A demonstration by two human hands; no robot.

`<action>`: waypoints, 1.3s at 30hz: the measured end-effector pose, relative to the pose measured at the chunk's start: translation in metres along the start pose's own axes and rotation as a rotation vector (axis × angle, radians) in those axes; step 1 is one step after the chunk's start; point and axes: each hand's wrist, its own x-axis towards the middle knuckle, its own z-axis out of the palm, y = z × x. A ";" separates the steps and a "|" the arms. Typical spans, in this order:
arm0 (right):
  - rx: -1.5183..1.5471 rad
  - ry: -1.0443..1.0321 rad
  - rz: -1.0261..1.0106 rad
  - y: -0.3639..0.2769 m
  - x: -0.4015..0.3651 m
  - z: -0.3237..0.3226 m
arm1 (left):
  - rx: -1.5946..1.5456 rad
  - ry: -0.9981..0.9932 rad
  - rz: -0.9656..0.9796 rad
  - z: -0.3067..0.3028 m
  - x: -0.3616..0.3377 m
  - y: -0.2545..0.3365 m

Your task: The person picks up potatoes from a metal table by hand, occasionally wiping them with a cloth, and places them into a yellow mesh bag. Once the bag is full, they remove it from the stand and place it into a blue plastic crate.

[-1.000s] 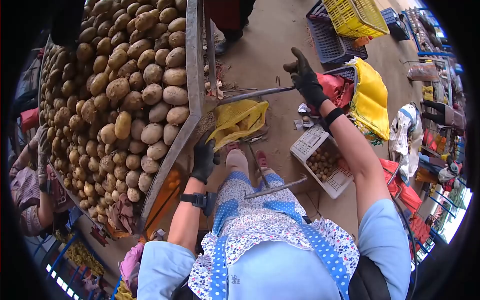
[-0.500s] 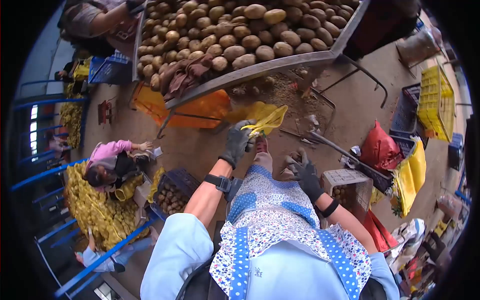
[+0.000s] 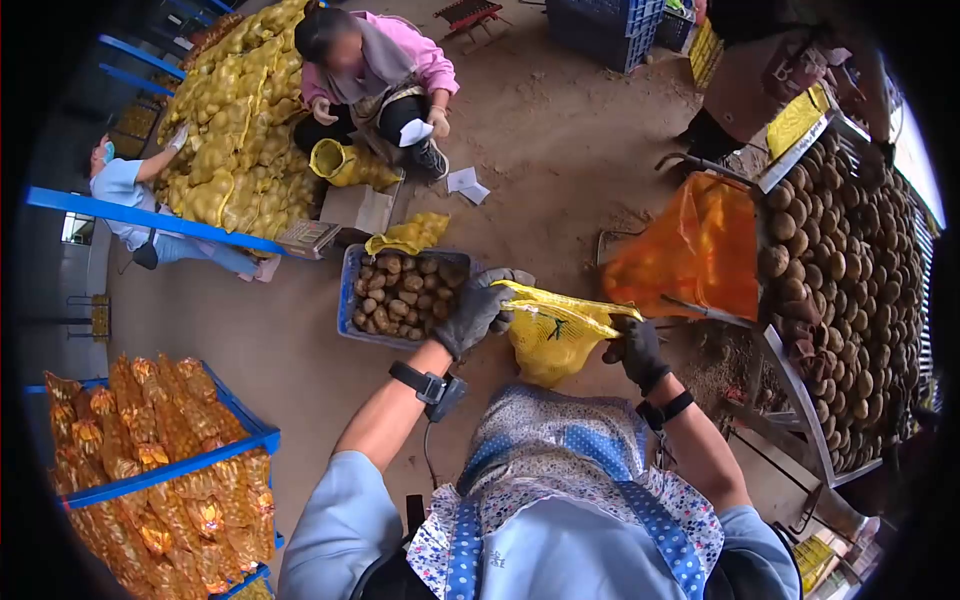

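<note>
While the left hand and right hand each have a closed grip on its top edge, a yellow mesh bag hangs above the brown floor, its contents unclear. Near the left hand, a blue plastic crate holds brown potatoes. An orange mesh sack sits by the left edge of the metal-rimmed, potato-filled counter; open floor separates crate from sack.
</note>
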 end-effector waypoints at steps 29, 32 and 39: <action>-1.596 -0.545 -0.031 0.144 0.386 0.161 | 0.469 0.495 -0.029 -0.471 0.244 -0.221; -1.226 -0.147 0.030 0.083 0.214 0.131 | 0.450 0.225 -0.164 -0.425 0.238 -0.213; -0.333 0.395 0.322 -0.115 -0.092 -0.005 | 0.650 -0.340 -0.331 -0.119 0.153 -0.086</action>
